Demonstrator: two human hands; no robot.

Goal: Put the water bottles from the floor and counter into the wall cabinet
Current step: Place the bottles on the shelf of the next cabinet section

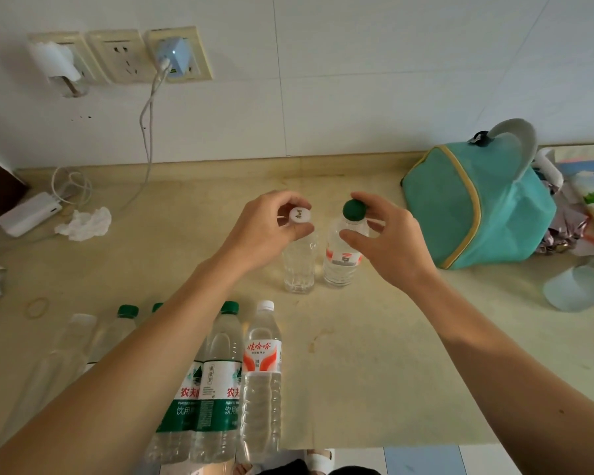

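The left hand (271,221) curls its fingertips round the white cap (300,214) of a clear unlabelled bottle (299,265), thumb below the cap and the other fingers above it, so it grips that bottle by the top. The right hand (384,231) pinches the dark green cap (354,210) of a second bottle (343,258) that carries a red and white label, thumb at the near side of the neck and forefinger over the cap. Both bottles stand upright, just beside each other, near the middle of the counter (374,354), well in from its front edge.

At the front edge, under the left forearm, a row of further bottles stands upright: two green-labelled bottles (216,382) with green caps, touching side by side, and to their right a white-capped bottle (262,378) with a red and orange label. To their left stand more clear bottles (83,341), partly hidden by the arm; their number cannot be told.

Toward the counter's right end a teal bag (477,207) with a grey handle sits against the back wall. Toward the left end lie a crumpled tissue (84,223), a white power bank (28,214) with its cable, and a rubber band (37,307). On the wall above, a charger (174,54) is plugged into a socket.
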